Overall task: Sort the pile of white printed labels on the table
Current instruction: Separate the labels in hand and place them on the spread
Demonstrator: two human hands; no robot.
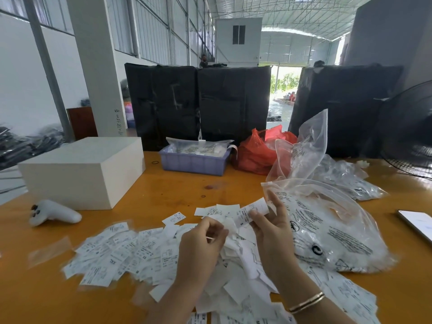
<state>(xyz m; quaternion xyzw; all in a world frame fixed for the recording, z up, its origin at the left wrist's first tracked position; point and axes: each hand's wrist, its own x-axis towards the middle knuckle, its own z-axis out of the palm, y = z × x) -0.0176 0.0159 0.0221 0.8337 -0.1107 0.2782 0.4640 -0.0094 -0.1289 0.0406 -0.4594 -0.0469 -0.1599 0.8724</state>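
Note:
A wide pile of white printed labels [131, 251] covers the orange table [163, 188] in front of me. My right hand [271, 232] holds a small stack of labels [251, 212] between thumb and fingers, lifted above the pile, its top one marked "S". My left hand [201, 244] hovers over the middle of the pile with curled fingers, pinching a thin slip of white paper at the fingertips. More labels lie scattered beyond the hands and at the lower right.
A white box [81, 169] and a white controller [53, 213] sit at the left. A blue tray [194, 160] of packets, a red bag [257, 150] and clear plastic bags [327, 220] stand behind and right. A phone [418, 223] lies at the right edge.

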